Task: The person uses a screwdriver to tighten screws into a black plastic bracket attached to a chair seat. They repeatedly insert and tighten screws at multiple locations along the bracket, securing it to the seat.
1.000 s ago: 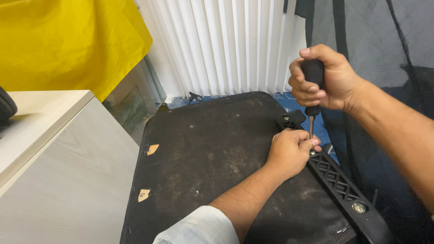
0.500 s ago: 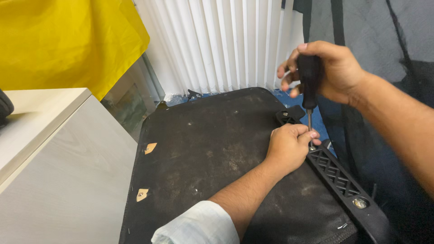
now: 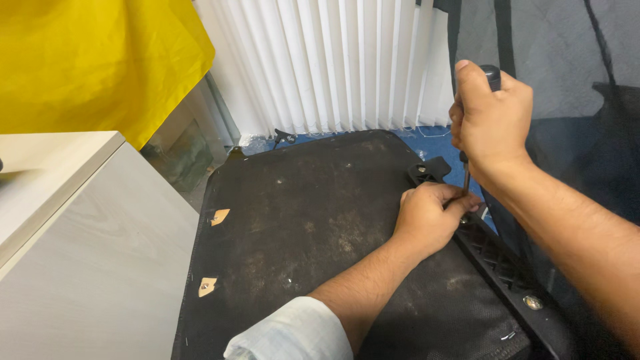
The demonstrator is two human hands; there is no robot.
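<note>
Head view shows a screwdriver (image 3: 475, 133) held upright over the right edge of a black panel (image 3: 313, 227), its tip set down at a point on the black plastic bracket (image 3: 497, 257) that runs along that edge. The right hand (image 3: 492, 123) wraps the black handle from above, fingers curled tight around it, thumb raised along the side. The left hand (image 3: 430, 217) rests on the panel at the bracket, fingers bunched and pinching around the shaft near its tip; the screw itself is hidden beneath them.

Judgement: a fastener at the upper end of the bracket is being turned. The next move calls for steady downward pressure, the shaft kept vertical, and the left fingers guiding the tip so it does not slip. A second metal screw (image 3: 532, 303) sits farther down the bracket, untouched.

Against the frame one second ago, the right hand has rotated about the handle, with the thumb now uppermost; the left hand stays in place.

Beyond: white vertical blinds (image 3: 333, 67), yellow cloth (image 3: 87, 60), a pale cabinet (image 3: 80, 253) at left.
</note>
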